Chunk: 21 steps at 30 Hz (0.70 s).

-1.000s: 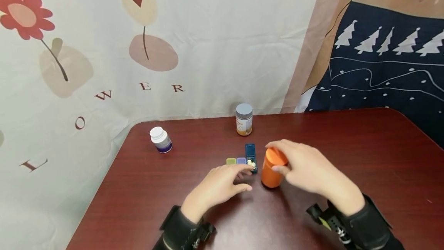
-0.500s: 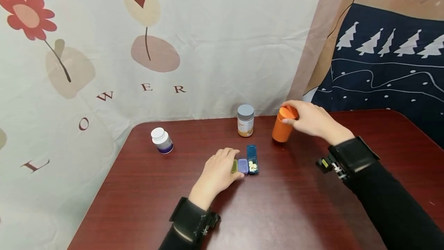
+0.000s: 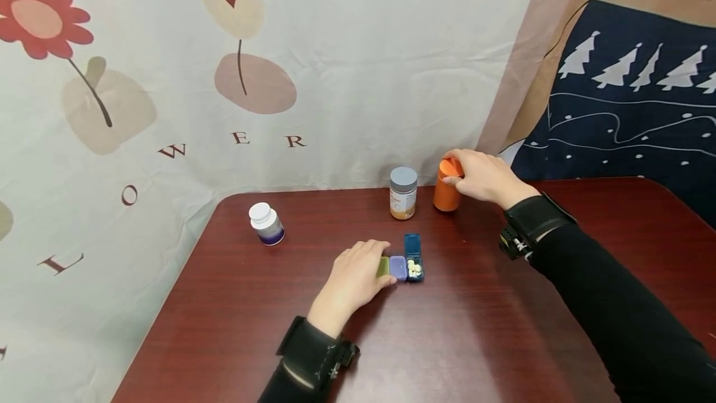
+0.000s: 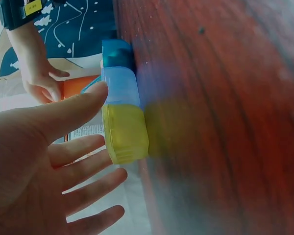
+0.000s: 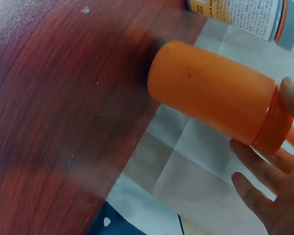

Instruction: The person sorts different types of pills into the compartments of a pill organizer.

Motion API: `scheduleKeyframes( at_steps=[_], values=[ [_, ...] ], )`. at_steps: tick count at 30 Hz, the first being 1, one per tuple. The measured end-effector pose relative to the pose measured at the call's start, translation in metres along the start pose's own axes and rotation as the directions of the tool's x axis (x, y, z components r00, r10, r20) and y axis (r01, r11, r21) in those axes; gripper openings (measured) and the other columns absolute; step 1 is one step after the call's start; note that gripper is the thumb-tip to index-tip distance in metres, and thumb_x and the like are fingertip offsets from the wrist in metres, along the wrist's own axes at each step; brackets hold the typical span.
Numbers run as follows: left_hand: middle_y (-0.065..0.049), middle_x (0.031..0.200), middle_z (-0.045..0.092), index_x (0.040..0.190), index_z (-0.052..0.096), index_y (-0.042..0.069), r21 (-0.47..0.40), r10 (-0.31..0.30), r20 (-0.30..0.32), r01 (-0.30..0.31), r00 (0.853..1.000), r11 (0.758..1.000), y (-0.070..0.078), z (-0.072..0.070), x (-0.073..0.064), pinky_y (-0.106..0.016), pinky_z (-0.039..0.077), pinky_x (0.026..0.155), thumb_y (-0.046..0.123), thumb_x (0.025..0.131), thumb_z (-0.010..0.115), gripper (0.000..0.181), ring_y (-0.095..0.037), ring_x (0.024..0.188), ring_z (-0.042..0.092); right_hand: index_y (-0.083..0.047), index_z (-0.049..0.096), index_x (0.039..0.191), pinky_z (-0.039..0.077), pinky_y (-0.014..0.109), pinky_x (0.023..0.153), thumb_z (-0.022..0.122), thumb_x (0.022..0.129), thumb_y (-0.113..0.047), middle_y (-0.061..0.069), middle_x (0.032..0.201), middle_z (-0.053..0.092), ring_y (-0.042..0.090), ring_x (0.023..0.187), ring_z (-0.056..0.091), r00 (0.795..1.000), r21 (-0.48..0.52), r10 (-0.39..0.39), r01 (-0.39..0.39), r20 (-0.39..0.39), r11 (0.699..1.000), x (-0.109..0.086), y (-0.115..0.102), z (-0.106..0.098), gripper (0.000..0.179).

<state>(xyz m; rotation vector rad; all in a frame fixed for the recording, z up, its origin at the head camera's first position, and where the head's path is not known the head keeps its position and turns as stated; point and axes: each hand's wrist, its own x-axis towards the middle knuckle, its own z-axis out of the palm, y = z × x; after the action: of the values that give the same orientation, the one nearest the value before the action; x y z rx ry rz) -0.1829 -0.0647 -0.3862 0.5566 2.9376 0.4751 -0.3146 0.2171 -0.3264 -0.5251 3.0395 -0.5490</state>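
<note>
Near the back edge, my right hand point(image 3: 485, 176) grips an orange pill bottle point(image 3: 446, 196) by its cap, thumb on one side and fingers on the other. The bottle stands upright, its base right at the tabletop. My left hand point(image 3: 348, 275) holds a small pill organizer point(image 3: 398, 267) at its green end, thumb on the near side and fingers beyond. In the left wrist view the organizer's yellow-green compartment point(image 4: 126, 132) lies between thumb and spread fingers. The dark blue compartment's lid point(image 3: 412, 244) is raised, and several pale pills point(image 3: 414, 268) lie inside.
A grey-capped jar point(image 3: 403, 193) stands just left of the orange bottle. Farther left is a white pill bottle point(image 3: 266, 224) with a purple band. The reddish-brown table point(image 3: 447, 341) meets a printed cloth point(image 3: 347, 79) along its back edge.
My right hand has carried the orange bottle from beside the organizer to the back edge, next to the grey-capped jar. My left hand has shifted onto the organizer's green end, uncovering the pills.
</note>
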Motion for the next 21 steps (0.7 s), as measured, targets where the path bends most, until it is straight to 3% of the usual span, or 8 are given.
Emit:
scheduleKeyframes(
  at_steps=[8, 14, 18, 21],
  values=[
    [-0.007, 0.144, 0.074, 0.145, 0.07, 0.01, 0.086, -0.011, -0.007, 0.012, 1.0, 0.996, 0.003, -0.006, -0.006, -0.049, 0.053, 0.117, 0.034, 0.101, 0.084, 0.052, -0.028, 0.134, 0.068, -0.007, 0.055, 0.155, 0.05, 0.064, 0.102, 0.066, 0.107, -0.035, 0.017, 0.138, 0.066, 0.035, 0.114, 0.062, 1.0, -0.043, 0.03, -0.03, -0.004, 0.999, 0.021, 0.025, 0.025, 0.057],
    [-0.006, 0.14, 0.076, 0.141, 0.071, 0.008, 0.163, 0.01, -0.026, -0.006, 1.0, 0.987, 0.008, -0.006, -0.009, -0.047, 0.057, 0.113, 0.033, 0.102, 0.082, 0.048, -0.027, 0.129, 0.071, 0.003, 0.048, 0.161, 0.049, 0.068, 0.112, 0.065, 0.108, -0.026, 0.031, 0.151, 0.058, 0.047, 0.127, 0.059, 0.999, -0.03, 0.042, -0.042, 0.006, 0.999, 0.003, -0.009, 0.01, 0.063],
    [-0.006, 0.14, 0.075, 0.141, 0.071, 0.008, 0.196, 0.037, -0.033, -0.029, 0.999, 0.98, 0.01, -0.005, -0.01, -0.045, 0.058, 0.111, 0.031, 0.103, 0.081, 0.046, -0.026, 0.128, 0.071, 0.007, 0.046, 0.16, 0.046, 0.068, 0.117, 0.067, 0.107, -0.021, 0.034, 0.156, 0.052, 0.051, 0.137, 0.055, 0.991, -0.059, 0.037, -0.045, -0.13, 0.997, -0.009, -0.027, 0.008, 0.063],
    [-0.005, 0.136, 0.077, 0.139, 0.072, 0.009, 0.21, 0.057, -0.038, -0.048, 0.998, 0.977, 0.009, -0.004, -0.01, -0.042, 0.059, 0.107, 0.028, 0.102, 0.081, 0.042, -0.026, 0.124, 0.072, 0.008, 0.052, 0.151, 0.054, 0.065, 0.104, 0.065, 0.108, -0.015, 0.033, 0.149, 0.058, 0.05, 0.123, 0.063, 0.953, 0.008, 0.054, -0.054, -0.297, 0.999, -0.024, -0.044, 0.013, 0.051]
  ],
)
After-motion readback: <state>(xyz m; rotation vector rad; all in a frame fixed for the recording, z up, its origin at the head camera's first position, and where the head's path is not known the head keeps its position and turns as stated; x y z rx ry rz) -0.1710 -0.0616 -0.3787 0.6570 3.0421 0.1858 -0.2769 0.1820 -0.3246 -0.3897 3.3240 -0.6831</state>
